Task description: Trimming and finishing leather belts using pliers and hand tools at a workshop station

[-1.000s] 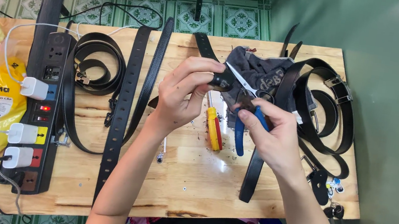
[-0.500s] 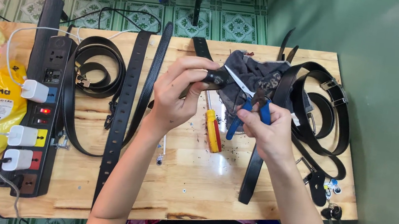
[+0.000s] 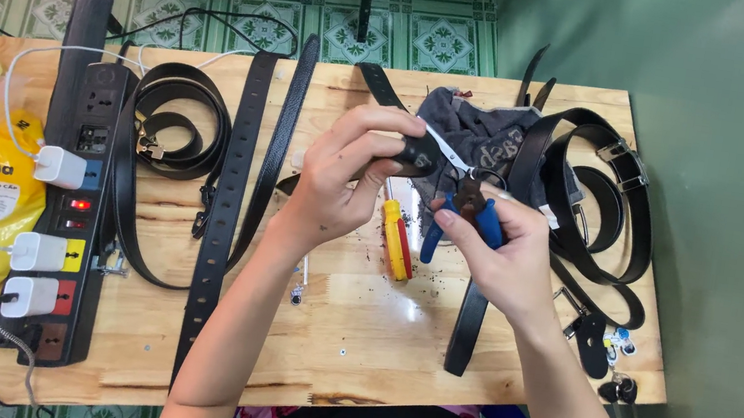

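My left hand [image 3: 342,181] pinches the belt end [image 3: 418,154] above the bench [image 3: 345,331]; my right hand [image 3: 506,257] has its fingers clamped on blue pliers [image 3: 466,215]. I'd brace the belt steady and squeeze squarely.

You pinch the dark end of a black belt [image 3: 418,154] in your left hand [image 3: 347,176], lifted just above the wooden table. Your right hand [image 3: 506,257] grips blue-handled pliers [image 3: 468,215], handles pointing down toward you, the metal nose raised and meeting that belt end.
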